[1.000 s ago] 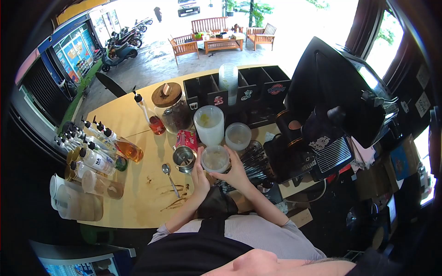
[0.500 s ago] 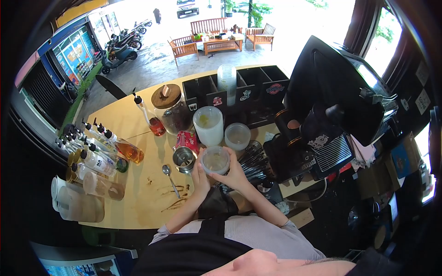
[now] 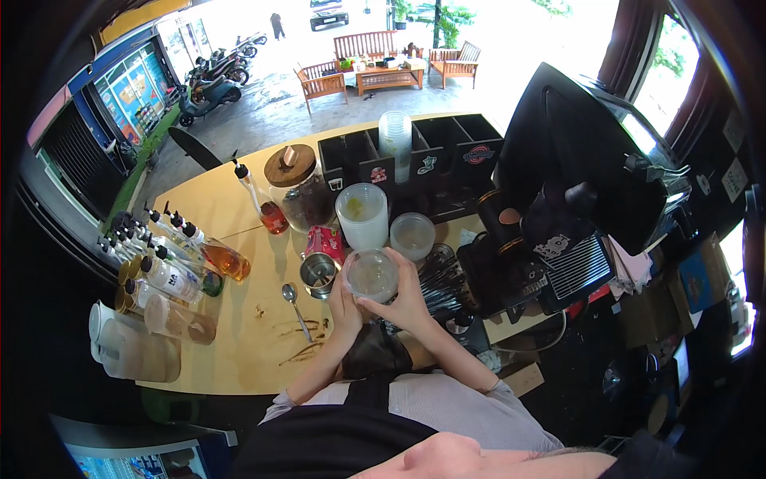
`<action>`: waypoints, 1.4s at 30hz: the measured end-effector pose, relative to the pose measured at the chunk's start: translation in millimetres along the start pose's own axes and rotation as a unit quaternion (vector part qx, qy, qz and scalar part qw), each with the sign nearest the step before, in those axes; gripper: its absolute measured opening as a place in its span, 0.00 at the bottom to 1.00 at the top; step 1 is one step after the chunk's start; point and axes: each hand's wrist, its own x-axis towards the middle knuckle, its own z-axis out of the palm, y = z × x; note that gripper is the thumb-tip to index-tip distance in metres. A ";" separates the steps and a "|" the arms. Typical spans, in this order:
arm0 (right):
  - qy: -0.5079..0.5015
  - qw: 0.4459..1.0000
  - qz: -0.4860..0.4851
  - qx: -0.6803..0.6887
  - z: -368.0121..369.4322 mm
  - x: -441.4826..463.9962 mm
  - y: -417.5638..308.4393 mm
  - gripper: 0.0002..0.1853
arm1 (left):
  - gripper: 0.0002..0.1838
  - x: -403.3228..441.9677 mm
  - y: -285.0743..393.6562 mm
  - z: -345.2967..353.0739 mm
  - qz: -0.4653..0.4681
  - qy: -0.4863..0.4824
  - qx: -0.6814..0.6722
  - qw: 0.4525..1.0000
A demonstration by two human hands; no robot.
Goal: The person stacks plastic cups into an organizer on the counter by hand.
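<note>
Clear tub point(image 3: 373, 276), gripped between left hand point(image 3: 344, 313) and right hand point(image 3: 408, 299)

Desk point(image 3: 227, 343): one, wood-toned. Tub stack point(image 3: 363, 219): beyond the hands, toward the desk's far edge. Hands: a pair, curved round opposite sides, neither nearer. Clear tub: round, without evident long axis, seemingly above the desk. Metal cup point(image 3: 319, 276): just beside the left hand. Spoon point(image 3: 297, 311): handle toward the desk's near edge.

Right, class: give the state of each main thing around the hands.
Small tub: held between left hand and right hand
Tall tubs: nested, upright
Other small tub: standing, lid unclear
Metal cup: upright, open
Jar: wooden lid on
Spoon: lying on counter
Counter: smeared brown in places
</note>
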 end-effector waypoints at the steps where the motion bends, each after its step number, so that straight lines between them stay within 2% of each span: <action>1: 0.000 1.000 0.000 0.000 -0.5 0.1 -1.1 0.56 | 0.36 1.6 3.4 -1.5 0.005 -0.016 0.015 1.000; 4: 0.007 1.000 0.018 0.023 0.3 0.7 -1.3 0.56 | 0.32 4.9 11.4 0.0 0.044 0.000 0.054 0.998; 15: 0.015 0.994 -0.040 0.097 -3.5 9.8 -2.2 0.56 | 0.32 20.2 27.0 3.4 0.077 -0.019 0.039 0.996; 19: 0.021 0.996 -0.059 0.067 -9.6 17.0 -8.9 0.58 | 0.32 32.4 46.2 6.6 0.078 -0.006 0.015 0.997; 21: 0.015 0.994 -0.058 0.095 -13.0 20.5 -14.7 0.60 | 0.32 37.0 48.2 7.1 0.085 -0.010 0.014 0.996; 25: 0.030 0.983 -0.044 0.175 -15.8 23.0 -24.4 0.58 | 0.33 39.8 56.9 11.4 0.102 -0.010 -0.009 0.995; 30: 0.049 0.963 -0.069 0.255 -10.5 20.6 -18.8 0.48 | 0.32 38.8 62.8 21.5 0.071 0.001 -0.103 0.992; 36: 0.020 0.930 -0.018 0.367 4.3 6.1 -17.1 0.53 | 0.31 32.3 70.4 29.4 0.062 0.000 -0.137 0.989; 39: 0.008 0.929 -0.002 0.371 1.0 5.2 -16.9 0.56 | 0.31 32.9 74.5 31.7 0.045 -0.006 -0.134 0.990; 42: 0.011 0.929 0.002 0.371 -6.9 13.1 -14.6 0.51 | 0.32 40.3 74.0 33.4 0.039 -0.017 -0.155 0.987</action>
